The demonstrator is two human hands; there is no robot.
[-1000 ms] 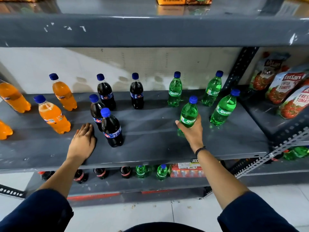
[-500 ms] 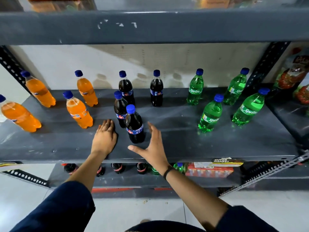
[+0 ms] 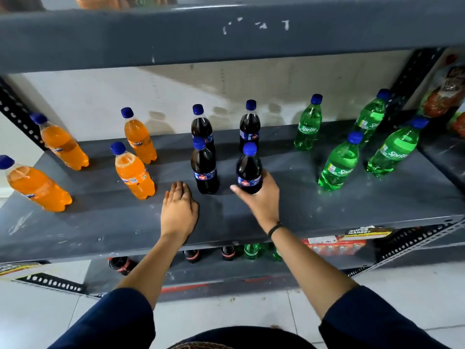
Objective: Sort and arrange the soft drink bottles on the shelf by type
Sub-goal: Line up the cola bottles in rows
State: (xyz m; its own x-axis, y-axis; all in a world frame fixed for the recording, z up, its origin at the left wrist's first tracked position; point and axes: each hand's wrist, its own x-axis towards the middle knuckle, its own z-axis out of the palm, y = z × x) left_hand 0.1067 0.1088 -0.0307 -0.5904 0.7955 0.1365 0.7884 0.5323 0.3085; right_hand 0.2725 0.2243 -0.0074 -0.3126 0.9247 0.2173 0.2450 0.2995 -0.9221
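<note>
The right hand (image 3: 261, 197) is wrapped around the bottom part of a dark cola bottle (image 3: 249, 170). The fingers go around the right side and the thumb sticks out to the left. The bottle stands up straight, and I cannot tell if its bottom touches the shelf (image 3: 327, 210) or is a little bit above it. There is a thin black band (image 3: 274, 227) on that wrist.

The left hand (image 3: 179, 210) lies flat on the shelf with the palm down and the fingers close together. It holds nothing. It is just to the left of another cola bottle (image 3: 204, 170), near its bottom, and I cannot tell if they touch.

There are four cola bottles in the middle of the shelf. Two stand in front, the one in the right hand and the one by the left hand. The other two (image 3: 201, 127) (image 3: 249, 127) stand right behind them, near the wall.

To the left are four orange soda bottles (image 3: 134, 172) (image 3: 140, 139) (image 3: 63, 144) (image 3: 35, 187). The closest one is near the left hand.

To the right are four green Sprite bottles (image 3: 339, 165) (image 3: 308, 127) (image 3: 371, 117) (image 3: 393, 149), well apart from the right hand.

All the bottles have blue caps.

Down on the lower shelf (image 3: 226, 275) more bottles peek out, some dark and some green. They are partly hidden, so I cannot count them.
</note>
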